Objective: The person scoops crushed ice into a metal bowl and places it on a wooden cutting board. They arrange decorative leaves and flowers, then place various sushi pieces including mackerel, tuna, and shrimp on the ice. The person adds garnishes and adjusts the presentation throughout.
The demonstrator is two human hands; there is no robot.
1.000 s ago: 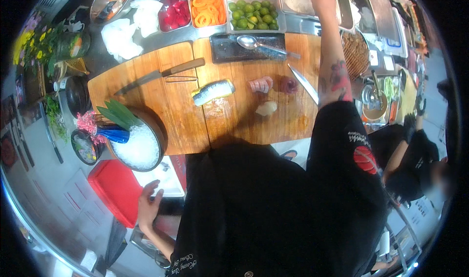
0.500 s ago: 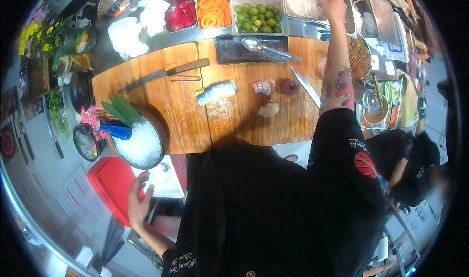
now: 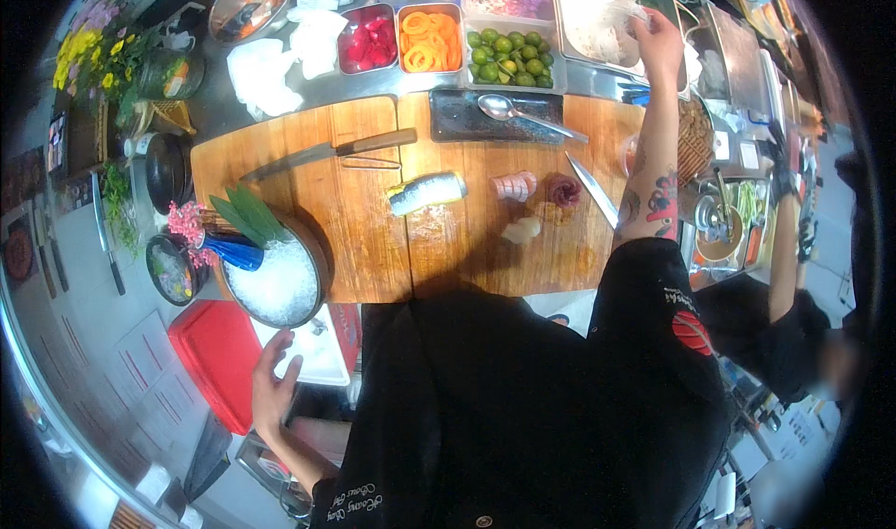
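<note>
At the far right, my right hand point(image 3: 660, 45) pinches some thin white shreds point(image 3: 635, 17), over a metal tray of white shreds point(image 3: 597, 42). My left hand point(image 3: 273, 384) hangs beside the near left of the board with its fingers apart and nothing in it. It is just below a round bowl of crushed ice point(image 3: 273, 286), which holds long green leaves point(image 3: 252, 219) and a blue vase point(image 3: 233, 252) with pink sprigs. On the wooden cutting board point(image 3: 359, 239) lie a silver-skinned fish piece point(image 3: 427, 194), sliced pink fish point(image 3: 514, 186), a dark red rolled piece point(image 3: 563, 190) and a pale lump point(image 3: 522, 230).
A wooden-handled knife point(image 3: 327, 151) and a second blade point(image 3: 592, 189) lie on the board. A spoon point(image 3: 523, 116) rests on a dark rectangular plate point(image 3: 453, 129). Behind stand containers of limes point(image 3: 510, 59), orange slices point(image 3: 429, 39) and red pieces point(image 3: 368, 42). Another person's arm point(image 3: 784, 230) is at right.
The view has shifted, so the board sits slightly lower and further right. My right hand stays at the tray with the white shreds. The other person's arm has reached farther forward.
</note>
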